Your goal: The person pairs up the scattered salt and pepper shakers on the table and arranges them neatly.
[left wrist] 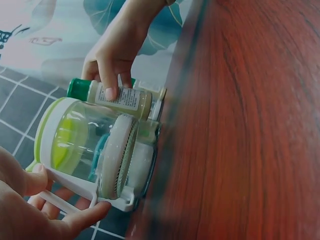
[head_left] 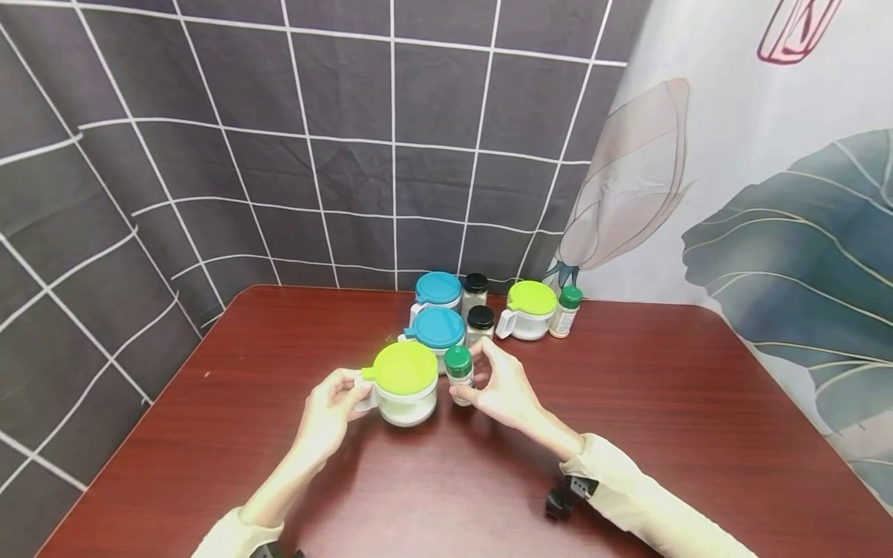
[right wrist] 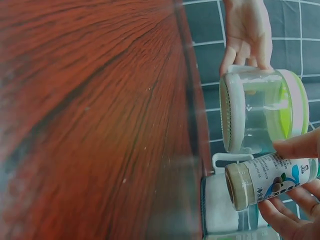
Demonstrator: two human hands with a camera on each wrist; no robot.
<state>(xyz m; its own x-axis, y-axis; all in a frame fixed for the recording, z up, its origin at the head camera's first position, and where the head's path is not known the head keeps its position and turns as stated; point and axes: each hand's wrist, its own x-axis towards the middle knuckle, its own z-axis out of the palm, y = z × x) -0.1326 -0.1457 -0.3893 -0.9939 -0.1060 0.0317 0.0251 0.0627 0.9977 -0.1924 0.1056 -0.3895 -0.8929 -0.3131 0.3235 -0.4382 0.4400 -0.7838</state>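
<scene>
My left hand [head_left: 328,411] grips the white handle of a glass seasoning jar [head_left: 406,387] with a lime-green lid. In the left wrist view the clear jar [left wrist: 82,135] shows a white base with a ridged rim. Beside it, my right hand [head_left: 508,389] holds a small spice bottle [head_left: 459,373] with a green cap, thumb on one side and fingers on the other. The right wrist view shows the bottle's printed label [right wrist: 280,175] and pale brown contents near its bottom. Right behind both stands a jar with a blue lid [head_left: 437,328].
Farther back are another blue-lidded jar [head_left: 438,288] and two black-capped bottles [head_left: 476,288]. To the right stand a second lime-lidded jar [head_left: 530,310] and a second green-capped bottle [head_left: 566,311]. All are on the reddish-brown table [head_left: 628,403], with a tile-patterned cloth [head_left: 349,178] behind.
</scene>
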